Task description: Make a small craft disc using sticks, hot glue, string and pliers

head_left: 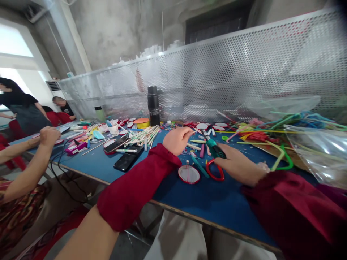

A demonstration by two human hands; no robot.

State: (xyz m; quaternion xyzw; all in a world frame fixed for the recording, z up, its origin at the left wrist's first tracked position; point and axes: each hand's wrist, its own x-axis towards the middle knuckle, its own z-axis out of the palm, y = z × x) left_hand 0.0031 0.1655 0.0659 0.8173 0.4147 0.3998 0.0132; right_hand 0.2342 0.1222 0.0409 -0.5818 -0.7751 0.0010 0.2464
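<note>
My left hand (177, 140) is curled closed over the blue table (206, 198), pinching a thin stick or straw that I cannot name for sure. My right hand (240, 167) grips a pair of scissors (215, 159) with green and red handles, blades pointing away toward the left hand. A small round red-rimmed mirror-like disc (189, 174) lies on the table just below the left hand. Both forearms wear dark red sleeves.
A black flask (153, 105) stands at the back by a perforated metal screen (244, 68). Two phones (127, 159), a bundle of sticks (143, 136), more discs and coloured straws (271, 133) litter the table. Clear plastic bags (320, 151) lie right. Other people sit at left (32, 159).
</note>
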